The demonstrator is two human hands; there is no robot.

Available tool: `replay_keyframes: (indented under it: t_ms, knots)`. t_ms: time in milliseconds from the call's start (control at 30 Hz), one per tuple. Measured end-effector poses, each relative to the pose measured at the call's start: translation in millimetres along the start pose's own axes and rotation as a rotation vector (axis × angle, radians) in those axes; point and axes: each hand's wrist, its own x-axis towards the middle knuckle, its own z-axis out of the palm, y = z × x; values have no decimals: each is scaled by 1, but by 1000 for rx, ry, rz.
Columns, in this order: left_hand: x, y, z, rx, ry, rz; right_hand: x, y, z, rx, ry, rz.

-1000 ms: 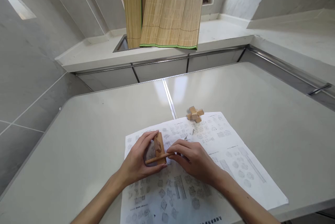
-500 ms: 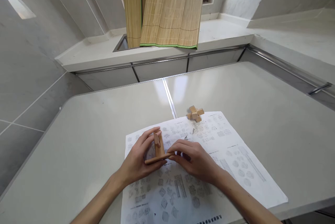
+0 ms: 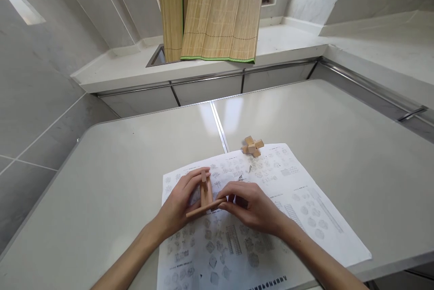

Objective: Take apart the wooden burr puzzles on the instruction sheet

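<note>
My left hand (image 3: 174,202) is closed around a partly joined set of wooden puzzle pieces (image 3: 206,195), its fingers curling over the far end. A small block stands up from the long flat piece. Across the near end lies a thin wooden stick (image 3: 198,211), slanting up to the right. My right hand (image 3: 254,204) pinches the right end of that stick between thumb and fingertips. Dark shade under the right fingers hides whether anything else is in that palm. Both hands are just above a printed sheet (image 3: 288,240) with puzzle drawings.
An interlocked wooden burr puzzle (image 3: 252,147) sits on the sheet's far edge. Under the sheet is a pale table (image 3: 135,159) with a metal seam (image 3: 219,125). Beyond it, a bamboo mat (image 3: 220,19) hangs over a white counter (image 3: 281,46) beside a sink corner (image 3: 156,56).
The stick has tilted more, its left end lower. My left thumb has drawn back from below it. The small block looks more upright. My right hand keeps its pinch.
</note>
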Motion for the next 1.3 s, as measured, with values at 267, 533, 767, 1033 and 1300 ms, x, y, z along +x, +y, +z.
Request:
replay_keyframes:
  t_ms: [267,533,767,1033,1300]
  knots:
    - [3,1,1,-93,97,-89,0,-4,-4,36,12,59]
    - [11,9,-5,-332,278,-372,-1,3,-4,-84,100,65]
    - [12,11,-6,-357,282,-418,-3,11,-2,-231,211,68]
    - [11,10,-7,-382,250,-447,-1,14,-4,-432,296,33]
    - [10,6,-8,-357,230,-414,0,17,-3,-470,257,55]
